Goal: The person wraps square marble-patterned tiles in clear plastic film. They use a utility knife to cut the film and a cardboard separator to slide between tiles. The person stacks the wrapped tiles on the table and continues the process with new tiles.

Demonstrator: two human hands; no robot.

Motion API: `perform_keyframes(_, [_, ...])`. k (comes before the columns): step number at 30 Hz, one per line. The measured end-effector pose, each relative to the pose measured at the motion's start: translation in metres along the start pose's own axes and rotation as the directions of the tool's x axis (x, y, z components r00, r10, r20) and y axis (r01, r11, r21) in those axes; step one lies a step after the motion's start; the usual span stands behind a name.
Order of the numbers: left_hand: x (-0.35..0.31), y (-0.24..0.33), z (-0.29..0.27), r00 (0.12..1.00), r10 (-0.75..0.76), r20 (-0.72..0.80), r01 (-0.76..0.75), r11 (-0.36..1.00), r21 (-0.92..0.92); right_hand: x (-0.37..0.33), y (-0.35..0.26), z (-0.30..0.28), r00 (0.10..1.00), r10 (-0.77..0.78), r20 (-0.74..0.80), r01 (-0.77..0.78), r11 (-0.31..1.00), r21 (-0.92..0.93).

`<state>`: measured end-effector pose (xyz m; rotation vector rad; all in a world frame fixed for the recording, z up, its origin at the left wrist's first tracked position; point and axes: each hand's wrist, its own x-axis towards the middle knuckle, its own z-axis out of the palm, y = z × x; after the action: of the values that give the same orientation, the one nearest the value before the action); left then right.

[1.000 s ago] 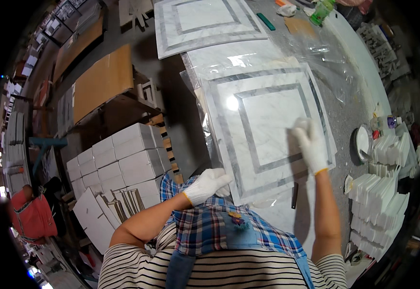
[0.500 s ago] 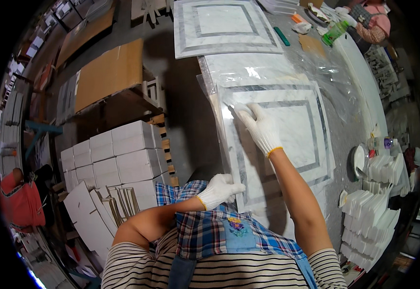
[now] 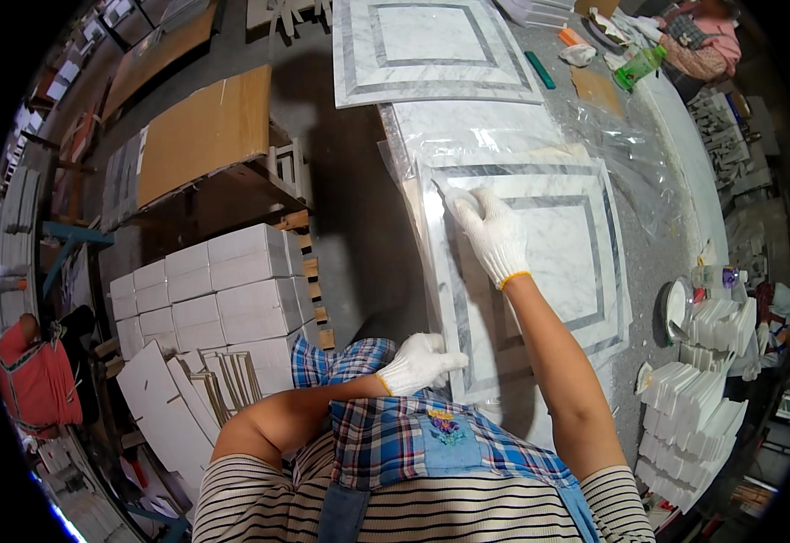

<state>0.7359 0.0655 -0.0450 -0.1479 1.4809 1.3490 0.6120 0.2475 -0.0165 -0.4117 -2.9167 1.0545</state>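
Note:
A white-grey marble panel (image 3: 549, 213) with dark rectangular bands lies flat before me. My right hand (image 3: 493, 231), in a white knit glove, is over its far left part. Its closed fingers hold a thin pale tool (image 3: 443, 188) by the panel's left edge; I cannot make out its exact kind. My left hand (image 3: 422, 364), gloved too, is closed at the near left edge, its thumb on the panel and the other fingers partly hidden. A second banded marble panel (image 3: 431, 45) lies beyond. Clear plastic film (image 3: 608, 149) spreads between and to the right.
White cartons (image 3: 250, 258) are stacked on a pallet at left, near a brown board-topped stack (image 3: 205, 136). White pieces (image 3: 689, 421) stand in piles on the right, with a bowl (image 3: 675, 308) behind them. A green bottle (image 3: 639, 68) lies far right. Other people work nearby.
My right hand has shifted slightly, and the pale tool now shows as a narrower shape at the panel's left edge. My left hand remains at the near edge. The view has tilted slightly.

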Motion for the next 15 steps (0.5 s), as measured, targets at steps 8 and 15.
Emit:
perform_keyframes(8, [0.0025,-0.0009,-0.0014,1.000,-0.010,0.010,0.011,1.000,-0.017,-0.0002,-0.0001,0.0020,1.000,-0.020,-0.023,0.020,1.000,0.007])
perform_keyframes(15, [0.0018,-0.0002,-0.0015,1.000,0.000,0.019,0.001,1.000,-0.020,-0.0033,-0.0018,0.0074,0.993,-0.054,-0.109,0.056,0.998,0.016])
